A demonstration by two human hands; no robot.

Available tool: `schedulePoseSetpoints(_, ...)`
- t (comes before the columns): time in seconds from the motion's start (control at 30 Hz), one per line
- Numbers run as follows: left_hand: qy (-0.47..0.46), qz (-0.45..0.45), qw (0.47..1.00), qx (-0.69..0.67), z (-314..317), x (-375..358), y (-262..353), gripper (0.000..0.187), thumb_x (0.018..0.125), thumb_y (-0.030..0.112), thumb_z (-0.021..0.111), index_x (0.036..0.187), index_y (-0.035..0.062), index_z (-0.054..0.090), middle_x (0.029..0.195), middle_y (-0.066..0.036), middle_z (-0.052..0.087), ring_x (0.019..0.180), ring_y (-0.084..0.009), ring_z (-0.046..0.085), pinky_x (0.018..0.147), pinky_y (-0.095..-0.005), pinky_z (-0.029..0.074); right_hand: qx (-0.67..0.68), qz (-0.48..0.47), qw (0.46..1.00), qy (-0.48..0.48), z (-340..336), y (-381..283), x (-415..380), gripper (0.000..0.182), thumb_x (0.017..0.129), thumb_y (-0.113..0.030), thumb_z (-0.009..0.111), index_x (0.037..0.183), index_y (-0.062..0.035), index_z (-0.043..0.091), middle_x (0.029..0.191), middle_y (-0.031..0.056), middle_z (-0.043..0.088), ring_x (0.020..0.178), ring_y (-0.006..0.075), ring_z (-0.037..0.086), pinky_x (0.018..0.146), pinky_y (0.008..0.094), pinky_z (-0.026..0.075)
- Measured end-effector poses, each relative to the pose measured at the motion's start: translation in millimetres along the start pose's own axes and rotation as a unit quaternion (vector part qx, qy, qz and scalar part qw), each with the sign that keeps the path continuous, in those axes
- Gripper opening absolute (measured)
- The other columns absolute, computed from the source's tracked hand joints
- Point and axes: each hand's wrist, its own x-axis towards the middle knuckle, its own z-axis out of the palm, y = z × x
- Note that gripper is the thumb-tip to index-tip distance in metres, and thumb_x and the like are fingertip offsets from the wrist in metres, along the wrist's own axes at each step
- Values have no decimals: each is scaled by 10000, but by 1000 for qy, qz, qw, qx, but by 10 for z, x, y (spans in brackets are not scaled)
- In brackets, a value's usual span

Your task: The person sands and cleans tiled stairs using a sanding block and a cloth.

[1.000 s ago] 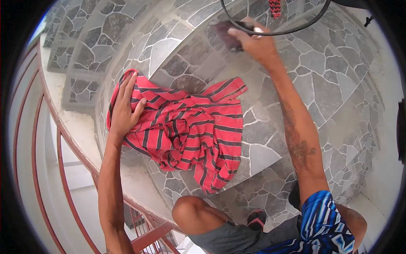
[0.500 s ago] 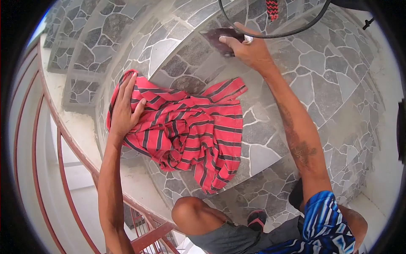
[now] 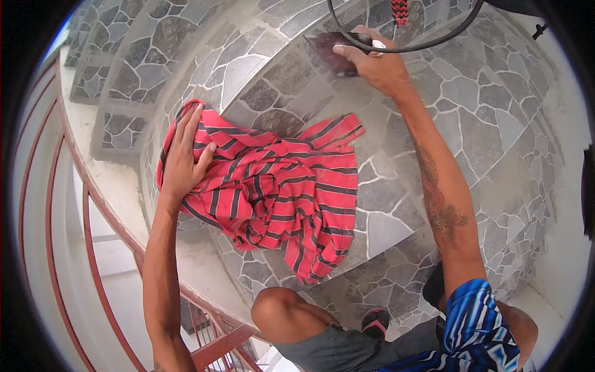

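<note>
Right hand shifted right since 0.5 s ago, gripping dark pad, possibly sandpaper; left hand flat on striped cloth.

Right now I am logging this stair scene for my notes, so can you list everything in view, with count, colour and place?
Striped cloth: one, red with dark grey stripes, crumpled on the stone step, under the left hand.
Flat abrasive pad: one, dark brown, on the upper step, pressed by the right hand.
Cable: one, black, looping across the top.
Braided cord: one, red and black, hanging at the top edge.
Stone-clad steps: several, grey with pale joints, curving upward.
Metal railing: one, red, at left.
Sandal: one, dark with red strap, bottom centre.
Left hand: flat on the cloth.
Right hand: gripping the pad.
Knee: bare, bottom centre.
</note>
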Motion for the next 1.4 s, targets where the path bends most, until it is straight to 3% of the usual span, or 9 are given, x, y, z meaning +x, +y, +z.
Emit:
schedulePoseSetpoints(0.13, 5, -1, 1000, 5, 3, -15, -3, 704, 950, 232, 637, 1570, 45, 363, 1568, -197, 422, 1469, -367, 385, 1209, -432, 297, 164, -16, 986, -14, -144, 153, 98, 275, 871, -210, 790, 1040, -12, 701, 878, 27, 736, 783, 82, 663, 689, 265, 531)
schedulePoseSetpoints(0.23, 1, -2, 1000, 6, -2, 12, 18, 700, 954, 233, 635, 1571, 45, 363, 1565, -200, 424, 1467, -370, 386, 1208, -431, 298, -44, -79, 994, 68, 263, 280, -23, 270, 922, -173, 778, 1095, 9, 678, 997, 45, 747, 863, 87, 674, 753, 259, 555)
schedulePoseSetpoints(0.4, 0, -7, 1000, 4, -14, -12, 25, 695, 956, 233, 633, 1568, 41, 366, 1563, -208, 424, 1466, -376, 386, 1207, -431, 298, 157, 2, 987, 33, 94, 207, -61, 171, 919, -145, 760, 1016, -16, 701, 847, -31, 710, 758, 43, 627, 669, 229, 514)
schedulePoseSetpoints(0.53, 1, 1, 1000, 10, 7, -10, -16, 695, 956, 235, 634, 1567, 40, 366, 1566, -205, 422, 1470, -371, 384, 1209, -432, 297, -2, -27, 999, 44, 213, 267, -84, 375, 864, -234, 799, 1106, 43, 725, 978, 128, 775, 858, 157, 716, 800, 300, 552)
schedulePoseSetpoints(0.63, 0, -7, 1000, 0, 7, -13, -8, 698, 955, 240, 634, 1567, 41, 365, 1569, -202, 421, 1469, -369, 385, 1209, -434, 297, 91, -13, 995, 47, 146, 274, -114, 421, 851, -263, 813, 1119, 48, 721, 1020, 154, 773, 900, 157, 718, 810, 302, 552)
schedulePoseSetpoints(0.83, 0, -8, 1000, 4, -1, -12, 12, 696, 959, 245, 632, 1570, 46, 363, 1572, -198, 418, 1468, -370, 385, 1210, -435, 294, 171, 47, 982, 71, 156, 221, -162, 197, 918, -162, 757, 1027, -1, 731, 841, -20, 724, 711, 38, 602, 625, 239, 479)
schedulePoseSetpoints(1.07, -1, -8, 1000, 8, -6, -26, 7, 694, 965, 247, 633, 1570, 46, 362, 1569, -197, 423, 1467, -370, 387, 1210, -435, 296, 192, 11, 980, 47, 170, 281, -146, 242, 913, -173, 763, 1065, 13, 730, 846, -7, 726, 696, 51, 604, 618, 224, 481)
schedulePoseSetpoints(1.2, 4, -5, 1000, 2, 29, -6, 11, 690, 964, 245, 635, 1569, 47, 367, 1571, -194, 423, 1467, -367, 388, 1209, -433, 299, 82, 24, 996, 10, 170, 397, -140, 424, 855, -314, 815, 1093, 27, 730, 953, 123, 763, 861, 159, 700, 754, 321, 553)
schedulePoseSetpoints(1.4, 4, -7, 1000, 8, 28, 3, 13, 687, 964, 243, 633, 1569, 52, 370, 1572, -192, 423, 1466, -368, 390, 1208, -433, 301, 59, 13, 998, 20, 220, 477, -117, 372, 878, -232, 803, 1144, 11, 712, 963, 83, 761, 831, 136, 692, 734, 311, 557)
